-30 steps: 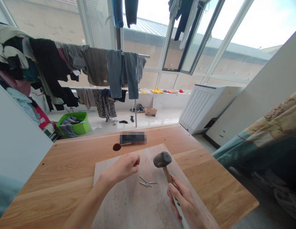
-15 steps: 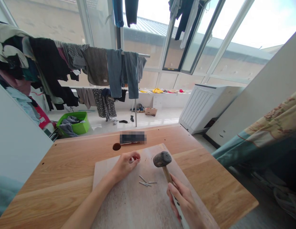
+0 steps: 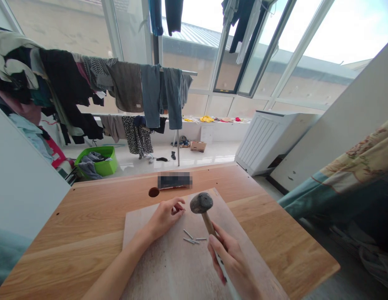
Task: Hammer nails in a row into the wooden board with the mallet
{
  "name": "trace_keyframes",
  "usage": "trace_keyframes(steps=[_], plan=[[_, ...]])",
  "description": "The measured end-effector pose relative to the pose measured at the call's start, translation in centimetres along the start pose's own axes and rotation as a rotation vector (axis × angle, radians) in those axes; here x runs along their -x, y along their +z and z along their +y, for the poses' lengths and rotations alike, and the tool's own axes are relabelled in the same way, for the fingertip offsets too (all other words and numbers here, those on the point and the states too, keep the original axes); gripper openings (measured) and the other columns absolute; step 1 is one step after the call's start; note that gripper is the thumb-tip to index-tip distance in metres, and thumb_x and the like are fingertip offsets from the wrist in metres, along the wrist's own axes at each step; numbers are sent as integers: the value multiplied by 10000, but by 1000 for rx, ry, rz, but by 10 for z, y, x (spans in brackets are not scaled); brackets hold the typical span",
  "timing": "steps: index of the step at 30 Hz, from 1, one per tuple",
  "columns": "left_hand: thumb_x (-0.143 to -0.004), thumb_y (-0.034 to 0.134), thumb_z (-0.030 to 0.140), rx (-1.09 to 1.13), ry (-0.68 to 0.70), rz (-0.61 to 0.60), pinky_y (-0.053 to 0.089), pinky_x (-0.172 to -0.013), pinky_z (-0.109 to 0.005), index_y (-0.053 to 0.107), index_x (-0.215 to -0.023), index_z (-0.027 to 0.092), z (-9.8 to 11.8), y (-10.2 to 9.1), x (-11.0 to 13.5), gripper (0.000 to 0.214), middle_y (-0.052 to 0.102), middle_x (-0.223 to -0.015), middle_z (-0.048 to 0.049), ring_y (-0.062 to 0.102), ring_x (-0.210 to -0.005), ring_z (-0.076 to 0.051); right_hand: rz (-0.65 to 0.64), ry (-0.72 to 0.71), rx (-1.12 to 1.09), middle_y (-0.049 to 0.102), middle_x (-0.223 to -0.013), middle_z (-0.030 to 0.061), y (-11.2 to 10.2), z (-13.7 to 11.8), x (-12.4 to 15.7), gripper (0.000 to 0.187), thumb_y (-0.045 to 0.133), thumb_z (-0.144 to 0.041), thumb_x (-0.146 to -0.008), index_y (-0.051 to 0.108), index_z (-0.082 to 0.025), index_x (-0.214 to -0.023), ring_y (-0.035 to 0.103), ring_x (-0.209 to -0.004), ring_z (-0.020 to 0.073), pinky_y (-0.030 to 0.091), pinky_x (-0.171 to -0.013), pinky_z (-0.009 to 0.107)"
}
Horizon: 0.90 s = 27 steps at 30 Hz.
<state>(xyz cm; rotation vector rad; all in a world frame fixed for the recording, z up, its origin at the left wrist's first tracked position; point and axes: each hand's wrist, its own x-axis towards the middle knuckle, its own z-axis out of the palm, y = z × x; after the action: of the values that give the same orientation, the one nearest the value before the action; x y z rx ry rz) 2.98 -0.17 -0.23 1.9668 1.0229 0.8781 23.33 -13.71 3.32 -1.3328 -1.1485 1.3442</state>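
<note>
My right hand (image 3: 227, 254) is wrapped round the handle of a hammer (image 3: 202, 203). Its dark, blunt head hangs over the far part of a pale wooden board (image 3: 169, 271), just right of my left fingertips. My left hand (image 3: 165, 214) rests on that board with thumb and forefinger pinched together; whatever is between them is too small to make out. Several loose metal nails (image 3: 194, 239) lie in a small pile on the board between my hands.
Under the board is a wooden tabletop (image 3: 65, 239) with a round hole (image 3: 154, 192). A dark, blurred-out box (image 3: 174, 180) lies near its far edge. Beyond are a laundry rack (image 3: 178, 146), a green basket (image 3: 106, 166) and a white ribbed cabinet (image 3: 256, 137). A curtain (image 3: 325, 183) hangs at right.
My right hand has brought the hammer leftward and slightly up, so its head is now closer to my left fingers. The left hand has hardly moved, and the loose nails lie as before.
</note>
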Motion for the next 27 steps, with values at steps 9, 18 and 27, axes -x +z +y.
trace_keyframes(steps=[9, 18, 27], plan=[[-842, 595, 117, 14, 10, -3, 490, -683, -229, 659, -1186, 211, -1, 2, -1, 362, 744, -794, 20, 630, -682, -129, -46, 23, 35, 470, -614, -102, 17, 5, -14, 479, 527, -498, -969, 578, -201, -1342, 393, -318, 38, 319, -285, 123], [-784, 626, 100, -356, 167, -81, 474, -687, -268, 574, -1005, 202, 34, -9, 5, 248, 662, -1042, -43, 610, -759, -159, -4, 51, 40, 469, -596, -98, 1, 21, 1, 652, 552, -571, -940, 526, -162, -1447, 383, -311, 45, 315, -281, 144], [-886, 568, 10, -876, 537, -427, 477, -665, -329, 579, -885, 180, 68, 11, 31, 170, 697, -783, -62, 670, -731, -234, 82, 32, 210, 460, -565, -88, -28, 3, 14, 657, 517, -585, -939, 561, -110, -1390, 417, -335, 85, 382, -321, 192]])
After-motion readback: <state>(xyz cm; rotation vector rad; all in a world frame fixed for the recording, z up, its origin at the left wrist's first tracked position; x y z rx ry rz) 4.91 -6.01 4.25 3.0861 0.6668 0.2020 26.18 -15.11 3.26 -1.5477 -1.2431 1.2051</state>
